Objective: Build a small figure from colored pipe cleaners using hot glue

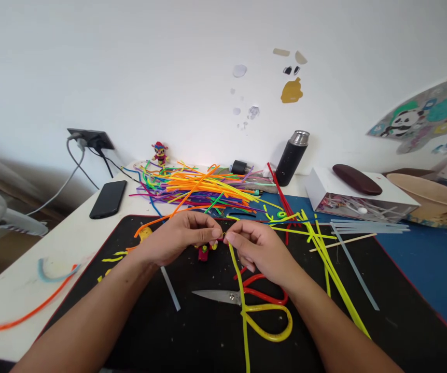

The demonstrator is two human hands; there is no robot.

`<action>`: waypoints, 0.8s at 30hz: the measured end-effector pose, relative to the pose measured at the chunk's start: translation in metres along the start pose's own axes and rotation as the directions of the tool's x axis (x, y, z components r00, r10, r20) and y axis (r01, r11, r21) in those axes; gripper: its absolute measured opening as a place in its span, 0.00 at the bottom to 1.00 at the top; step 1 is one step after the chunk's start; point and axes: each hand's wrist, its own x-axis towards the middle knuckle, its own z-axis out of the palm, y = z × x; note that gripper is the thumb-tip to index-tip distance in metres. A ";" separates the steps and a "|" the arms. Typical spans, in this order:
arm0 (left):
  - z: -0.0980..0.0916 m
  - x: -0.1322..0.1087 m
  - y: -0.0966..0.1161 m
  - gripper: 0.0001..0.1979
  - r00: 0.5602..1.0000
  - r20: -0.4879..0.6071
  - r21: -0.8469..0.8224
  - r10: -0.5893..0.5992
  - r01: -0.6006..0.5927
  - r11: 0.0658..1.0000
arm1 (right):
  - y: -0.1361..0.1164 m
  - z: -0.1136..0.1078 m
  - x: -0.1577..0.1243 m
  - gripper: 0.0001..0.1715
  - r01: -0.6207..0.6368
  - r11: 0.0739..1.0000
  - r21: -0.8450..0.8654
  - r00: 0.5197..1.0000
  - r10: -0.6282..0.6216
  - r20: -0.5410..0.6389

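Observation:
My left hand (177,237) and my right hand (256,246) meet over a black mat (192,331), fingers pinched together on a small yellow and red pipe-cleaner piece (207,249). A long yellow pipe cleaner (239,282) hangs down from my right hand's pinch toward the near edge. Scissors (242,300) with red and yellow handles lie on the mat just below my hands.
A heap of coloured pipe cleaners (196,189) lies behind my hands. A black phone (108,199) is at the left, a black flask (292,158) and a white box (359,199) at the back right. Loose yellow pipe cleaners (332,269) and clear sticks (355,274) lie to the right.

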 end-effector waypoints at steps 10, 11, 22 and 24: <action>0.005 -0.001 0.004 0.14 0.999 0.019 -0.006 -0.036 0.036 0.999 | -0.003 0.003 -0.003 0.18 0.003 0.995 -0.097 1.000 -0.005 -0.028; 0.005 -0.001 0.004 0.14 0.999 0.020 -0.009 -0.035 0.035 0.999 | -0.003 0.004 -0.003 0.18 0.002 0.996 -0.094 1.000 -0.005 -0.028; 0.010 0.001 -0.002 0.16 0.997 -0.036 -0.051 0.061 -0.063 0.997 | -0.003 0.004 -0.003 0.22 -0.003 1.000 0.026 1.000 0.003 -0.002; 0.015 0.001 -0.003 0.17 0.992 -0.084 -0.073 0.092 -0.098 0.992 | -0.003 0.004 -0.002 0.23 -0.002 0.997 0.077 1.000 0.002 -0.003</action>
